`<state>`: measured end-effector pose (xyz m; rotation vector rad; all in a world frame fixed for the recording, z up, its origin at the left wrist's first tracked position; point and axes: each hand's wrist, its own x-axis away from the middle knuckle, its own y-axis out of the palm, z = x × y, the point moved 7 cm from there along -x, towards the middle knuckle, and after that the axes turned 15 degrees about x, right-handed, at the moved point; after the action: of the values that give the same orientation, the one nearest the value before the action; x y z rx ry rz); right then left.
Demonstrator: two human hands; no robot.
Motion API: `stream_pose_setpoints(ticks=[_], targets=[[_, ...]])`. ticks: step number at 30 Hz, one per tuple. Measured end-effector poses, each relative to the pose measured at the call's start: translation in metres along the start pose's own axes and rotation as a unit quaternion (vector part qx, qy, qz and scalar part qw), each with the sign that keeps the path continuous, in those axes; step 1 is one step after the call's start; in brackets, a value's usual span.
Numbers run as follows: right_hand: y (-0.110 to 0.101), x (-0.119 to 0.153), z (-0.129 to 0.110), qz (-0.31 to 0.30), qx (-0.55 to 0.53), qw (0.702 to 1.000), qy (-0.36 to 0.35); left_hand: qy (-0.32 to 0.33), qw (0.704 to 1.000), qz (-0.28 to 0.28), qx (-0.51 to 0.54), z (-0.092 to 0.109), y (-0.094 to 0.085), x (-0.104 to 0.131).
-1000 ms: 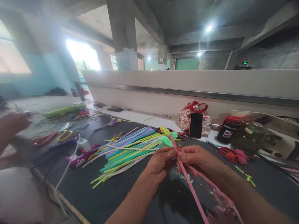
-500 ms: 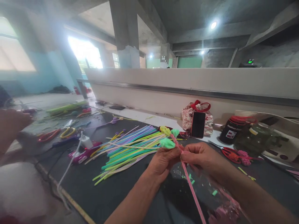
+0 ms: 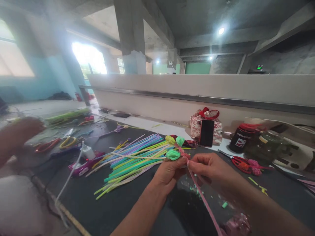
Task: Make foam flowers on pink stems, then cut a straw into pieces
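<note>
My left hand (image 3: 169, 172) pinches a pink fuzzy stem (image 3: 204, 200) near its upper end. Thumb and fingers of my right hand (image 3: 205, 167) are closed on the same stem, just right of the left fingertips. Above the left hand, two green buds and a yellow bud (image 3: 170, 140) stick out from the pink twisted part; the lower green bud (image 3: 173, 154) lies nearest the left thumb. The stem's long end runs down to the bottom edge. Left of my hands, many coloured fuzzy stems (image 3: 134, 167) lie spread on the dark table (image 3: 133, 209).
A phone (image 3: 206, 132) leans on a patterned bag (image 3: 195, 124). Right are a black bottle (image 3: 242, 139), a glass jar (image 3: 264, 146) and red-handled scissors (image 3: 240, 164). Left are a magenta device (image 3: 81, 167), a white bottle (image 3: 88, 152), yellow-handled scissors (image 3: 67, 142) and another person's arm (image 3: 22, 131).
The view has shifted slightly. My hands remain together on the pink stem, whose hanging end has swung a little right. The other person's arm at left reaches further into view.
</note>
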<state>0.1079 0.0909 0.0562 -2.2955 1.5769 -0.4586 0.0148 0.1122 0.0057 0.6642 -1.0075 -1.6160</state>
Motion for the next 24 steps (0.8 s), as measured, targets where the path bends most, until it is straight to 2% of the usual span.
stream_pose_setpoints(ticks=[2,5,7,10,14,20,24], targets=[[0.0,0.002,0.001,-0.028,-0.076,0.997,-0.012,-0.016,1.0,-0.008,0.02,-0.001,0.003,0.001],[0.006,0.004,0.014,-0.096,-0.126,0.987,0.002,-0.052,0.998,-0.025,0.038,-0.005,0.007,0.004],[0.016,0.006,0.024,-0.141,-0.155,0.978,0.02,-0.09,0.994,-0.045,0.037,-0.011,0.01,0.007],[0.034,0.011,0.026,-0.182,-0.211,0.961,-0.002,-0.116,0.99,-0.075,0.033,-0.015,0.015,0.011],[0.05,0.014,0.016,-0.189,-0.295,0.936,-0.039,-0.082,0.993,-0.078,0.031,-0.009,0.02,0.015],[0.062,0.013,0.027,-0.158,-0.361,0.919,0.006,-0.112,0.986,-0.111,0.05,-0.01,0.03,0.021],[0.065,0.017,0.029,-0.178,-0.406,0.896,0.003,-0.114,0.984,-0.124,0.062,-0.01,0.029,0.022]])
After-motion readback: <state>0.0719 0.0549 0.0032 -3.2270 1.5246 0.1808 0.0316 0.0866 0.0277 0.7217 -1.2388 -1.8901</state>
